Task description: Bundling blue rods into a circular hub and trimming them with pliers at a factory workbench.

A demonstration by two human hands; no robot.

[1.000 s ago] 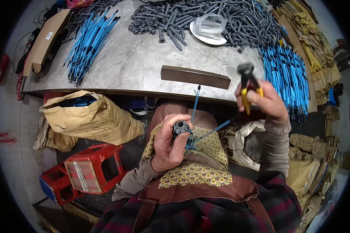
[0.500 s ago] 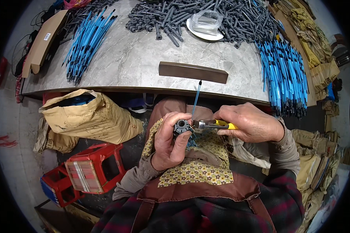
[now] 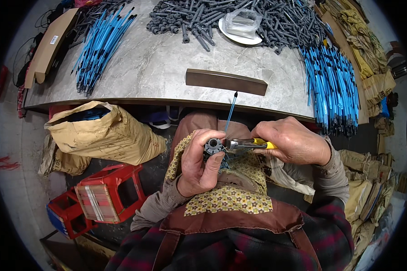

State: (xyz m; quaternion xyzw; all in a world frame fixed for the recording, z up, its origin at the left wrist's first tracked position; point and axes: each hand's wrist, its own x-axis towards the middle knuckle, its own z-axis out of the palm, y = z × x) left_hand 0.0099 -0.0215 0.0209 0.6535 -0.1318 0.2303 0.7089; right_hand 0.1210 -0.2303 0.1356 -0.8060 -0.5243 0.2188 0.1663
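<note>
Above my lap, my left hand point(image 3: 198, 166) is closed round a dark grey, ring-shaped plastic part point(image 3: 214, 150) with a hole in its middle. A thin blue rod point(image 3: 230, 112) with a black tip rises beside the fingers toward the table edge; its lower end is hidden. My right hand point(image 3: 293, 142) grips pliers point(image 3: 246, 143) with yellow-and-black handles. Their metal jaws meet the right side of the grey part, by a thin strand. Whether the jaws are closed on it is too small to tell. More blue-green strands show below, over the flowered apron point(image 3: 228, 201).
A brown bar point(image 3: 226, 82) lies near the front of the stone-topped table point(image 3: 158, 81). Blue rods lie bundled at left point(image 3: 101, 49) and right point(image 3: 334, 90). Grey bolt-like parts point(image 3: 190, 18) are heaped behind, beside a white plate point(image 3: 230, 38). A paper sack point(image 3: 104, 140) and red stools point(image 3: 131, 189) stand left.
The view has shifted slightly. The grey part has tilted a little, so its ring face shows more fully. Both hands keep their holds, and the pliers stay at the part.
</note>
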